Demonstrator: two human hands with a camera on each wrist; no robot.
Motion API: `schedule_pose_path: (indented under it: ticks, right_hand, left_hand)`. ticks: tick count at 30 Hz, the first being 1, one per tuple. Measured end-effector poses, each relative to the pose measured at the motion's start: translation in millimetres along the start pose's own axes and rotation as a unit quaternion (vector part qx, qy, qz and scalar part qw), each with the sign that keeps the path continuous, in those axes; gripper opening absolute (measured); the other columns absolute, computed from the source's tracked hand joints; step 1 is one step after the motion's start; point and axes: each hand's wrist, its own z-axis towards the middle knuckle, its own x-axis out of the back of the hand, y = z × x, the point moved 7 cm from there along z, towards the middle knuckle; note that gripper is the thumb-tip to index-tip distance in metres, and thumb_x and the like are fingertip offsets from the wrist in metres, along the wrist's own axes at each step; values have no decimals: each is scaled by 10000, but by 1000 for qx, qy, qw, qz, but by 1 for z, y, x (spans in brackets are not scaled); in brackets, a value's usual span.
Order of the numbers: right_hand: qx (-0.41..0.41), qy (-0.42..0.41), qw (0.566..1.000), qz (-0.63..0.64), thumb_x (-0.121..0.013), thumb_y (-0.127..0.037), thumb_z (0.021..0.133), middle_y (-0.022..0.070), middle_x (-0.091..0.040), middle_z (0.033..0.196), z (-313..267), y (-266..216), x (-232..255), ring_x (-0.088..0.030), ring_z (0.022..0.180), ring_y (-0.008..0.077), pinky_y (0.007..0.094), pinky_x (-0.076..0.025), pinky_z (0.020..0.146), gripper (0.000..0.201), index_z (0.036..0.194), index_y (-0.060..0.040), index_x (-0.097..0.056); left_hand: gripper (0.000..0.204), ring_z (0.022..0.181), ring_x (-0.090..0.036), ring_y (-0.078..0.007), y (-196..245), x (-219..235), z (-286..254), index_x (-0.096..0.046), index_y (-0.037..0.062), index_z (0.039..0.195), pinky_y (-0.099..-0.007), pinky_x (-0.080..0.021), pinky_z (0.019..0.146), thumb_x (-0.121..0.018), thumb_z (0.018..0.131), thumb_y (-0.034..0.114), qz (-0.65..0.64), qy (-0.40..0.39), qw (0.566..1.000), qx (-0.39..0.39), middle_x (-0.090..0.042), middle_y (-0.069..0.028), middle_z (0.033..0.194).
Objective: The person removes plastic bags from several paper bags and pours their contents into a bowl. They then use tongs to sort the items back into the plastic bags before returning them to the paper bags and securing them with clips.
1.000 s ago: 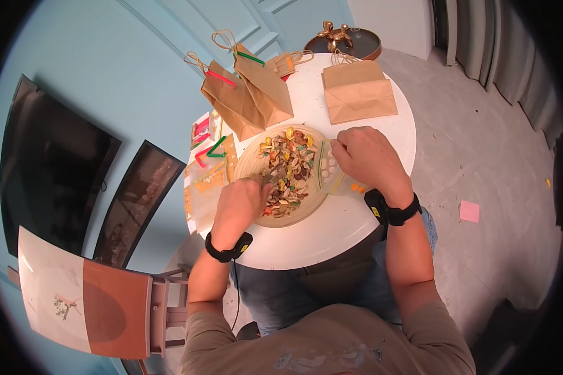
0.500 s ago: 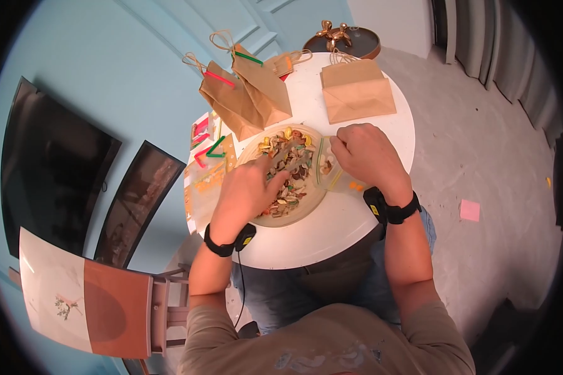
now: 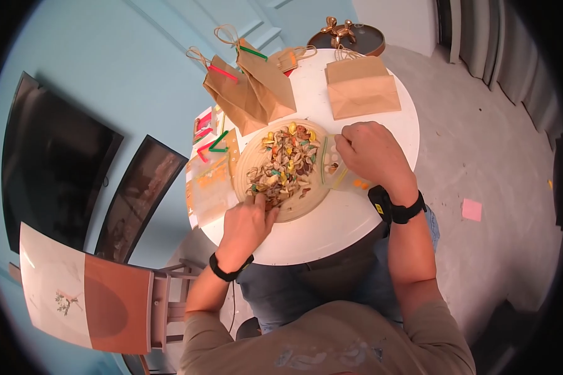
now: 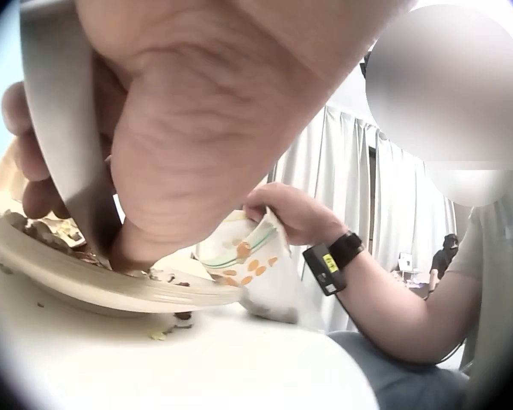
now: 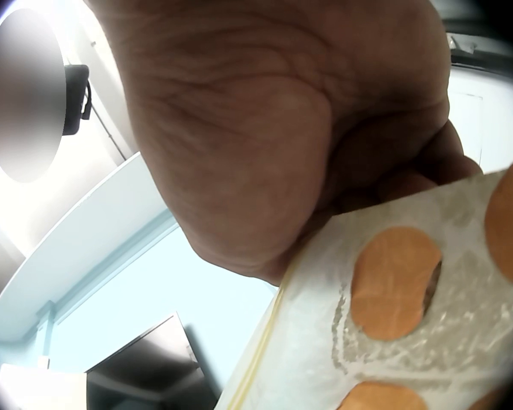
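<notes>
A round wooden plate (image 3: 244, 172) bears a heap of mixed nuts (image 3: 284, 165) with yellow and green pieces among them. My left hand (image 3: 247, 225) is at the plate's near left edge, fingers among the nuts. In the left wrist view, its thumb and fingers grip a curved, silvery metal utensil (image 4: 60, 111) that reaches down to the plate; its lower end is hidden. With curled fingers, my right hand (image 3: 375, 150) holds up the rim of a clear zip bag (image 3: 339, 178) with orange dots. The bag's mouth faces the plate, and a few brown bits show inside.
Two tall paper bags (image 3: 269, 94) with pipe cleaners stand behind the plate; a folded paper bag (image 3: 363, 94) lies at the back right. Dotted zip bags (image 3: 213, 181) and bent pipe cleaners (image 3: 219, 144) lie at the left. The white table's edge (image 3: 300, 257) is close to my body.
My left hand moved over the nuts toward the bag, then back to the plate's near left edge. Brown bits now show in the bag. My right hand has stayed at the bag.
</notes>
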Motion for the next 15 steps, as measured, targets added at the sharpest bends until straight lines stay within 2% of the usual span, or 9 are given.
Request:
schedule_pose_path:
  ticks: [2,9,11,15]
  right_hand:
    - [0,1,1000,-2,-618,-198,1008,267,-739,841,0,0,1,-729,842,465,547,-579,827,338,836,46,-776]
    - [-15,-14,1000,-2,-615,-205,1012,270,-741,850,3,1,-5,-729,846,468,547,-578,831,346,843,48,-780]
    - [-13,-16,1000,-2,-616,-205,1011,271,-741,850,3,0,-6,-730,842,468,546,-578,830,345,844,47,-781]
    - [-9,-13,1000,-4,-616,-205,1011,274,-741,850,3,2,-7,-731,845,469,547,-579,834,345,844,46,-783]
  left_hand:
    - [385,764,-767,-431,-10,-5,9,-688,-3,1025,-506,-610,672,-834,988,351,24,23,999,14,-752,-220,863]
    - [374,764,-771,-421,-25,-12,23,-698,12,986,-503,-613,671,-834,978,361,21,18,999,19,-747,-202,853]
    - [352,759,-772,-412,-23,-19,26,-703,17,983,-492,-618,671,-829,979,346,37,16,999,11,-749,-196,856]
    - [286,742,-765,-390,-9,-21,25,-703,20,989,-475,-619,662,-807,994,287,67,45,995,-54,-745,-179,850]
